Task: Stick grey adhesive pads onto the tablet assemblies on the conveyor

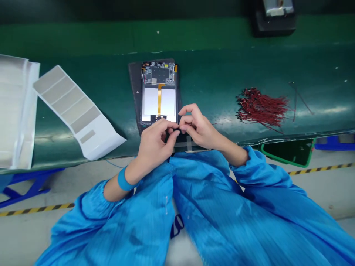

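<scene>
My left hand (156, 142), with a blue band (124, 180) on its wrist, pinches thumb and forefinger together at the near edge of an opened tablet-like device (168, 101). Fingertips of my right hand (201, 129) meet them there, also pinched. Whatever small dark thing lies between them is too small to make out. A thin red line shows just past my right wrist. The device lies on a dark pad (135, 85), its circuit board (159, 74) at the far end and an orange flat cable (159, 99) running down its middle.
To the left, a white sheet of grey stickers (74, 105) lies beside a stack of plastic-wrapped sheets (18, 114). A heap of red wires with small black ends (262, 107) is at the right. A black block (273, 27) stands far right, and a green-rimmed tray (288, 151) sits below the table edge.
</scene>
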### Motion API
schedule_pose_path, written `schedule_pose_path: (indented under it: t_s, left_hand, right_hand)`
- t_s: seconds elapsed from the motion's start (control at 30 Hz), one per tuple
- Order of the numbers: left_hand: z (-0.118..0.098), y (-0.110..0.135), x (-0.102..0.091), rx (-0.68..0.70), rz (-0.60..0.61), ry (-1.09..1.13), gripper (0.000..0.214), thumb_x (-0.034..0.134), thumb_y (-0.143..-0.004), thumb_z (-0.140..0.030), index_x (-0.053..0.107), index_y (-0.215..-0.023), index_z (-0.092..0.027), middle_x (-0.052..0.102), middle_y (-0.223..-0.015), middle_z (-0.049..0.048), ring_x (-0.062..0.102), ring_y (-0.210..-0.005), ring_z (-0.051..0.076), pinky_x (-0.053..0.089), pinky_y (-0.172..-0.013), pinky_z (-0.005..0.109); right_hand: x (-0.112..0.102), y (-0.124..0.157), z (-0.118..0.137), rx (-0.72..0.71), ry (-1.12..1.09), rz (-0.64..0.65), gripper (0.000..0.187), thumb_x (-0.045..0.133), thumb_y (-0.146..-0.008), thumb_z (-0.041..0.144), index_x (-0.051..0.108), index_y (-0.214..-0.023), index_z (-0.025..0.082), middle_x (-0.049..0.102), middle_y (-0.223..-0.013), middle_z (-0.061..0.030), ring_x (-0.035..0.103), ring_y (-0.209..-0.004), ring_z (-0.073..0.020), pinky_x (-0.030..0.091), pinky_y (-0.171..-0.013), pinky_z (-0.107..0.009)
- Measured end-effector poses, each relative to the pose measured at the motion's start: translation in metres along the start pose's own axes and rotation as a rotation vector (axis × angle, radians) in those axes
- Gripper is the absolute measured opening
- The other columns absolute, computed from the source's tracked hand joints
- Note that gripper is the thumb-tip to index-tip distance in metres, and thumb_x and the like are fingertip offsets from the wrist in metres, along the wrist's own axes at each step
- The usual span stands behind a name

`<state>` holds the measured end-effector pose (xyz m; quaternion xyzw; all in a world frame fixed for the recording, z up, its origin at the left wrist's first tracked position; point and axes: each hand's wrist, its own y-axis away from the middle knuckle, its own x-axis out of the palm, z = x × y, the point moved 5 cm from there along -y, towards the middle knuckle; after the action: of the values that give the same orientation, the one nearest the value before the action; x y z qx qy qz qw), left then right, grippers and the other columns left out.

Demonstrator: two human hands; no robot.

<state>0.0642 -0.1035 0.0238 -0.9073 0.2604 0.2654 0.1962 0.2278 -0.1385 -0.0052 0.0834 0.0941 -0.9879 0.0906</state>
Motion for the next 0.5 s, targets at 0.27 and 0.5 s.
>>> schedule_pose_path:
  t_s: [0.27,0.5]
  left_hand:
    - [-0.005,0.010,-0.010,0.316,-0.099,-0.303,0.010,0.060,-0.101,-0.012,0.063,-0.094,-0.019,0.063,-0.080,-0.0008,0.056,-0.064,0.012,0.039,-0.058,0.026]
    - [0.010,0.018,-0.021,0.407,-0.134,-0.340,0.009,0.060,-0.101,-0.013,0.064,-0.104,-0.021,0.071,-0.089,0.0030,0.066,-0.075,0.016,0.047,-0.063,0.027]
  right_hand:
    - [0.015,-0.004,0.010,0.000,0.043,0.015,0.022,0.049,-0.107,0.019,0.043,-0.127,0.024,0.062,-0.084,0.0053,0.059,-0.074,-0.0127,0.046,-0.075,-0.028]
    - [0.013,-0.007,0.019,-0.066,0.296,-0.044,0.015,0.058,-0.103,0.019,0.062,-0.089,0.022,0.063,-0.083,-0.0005,0.057,-0.076,-0.0155,0.044,-0.071,-0.030]
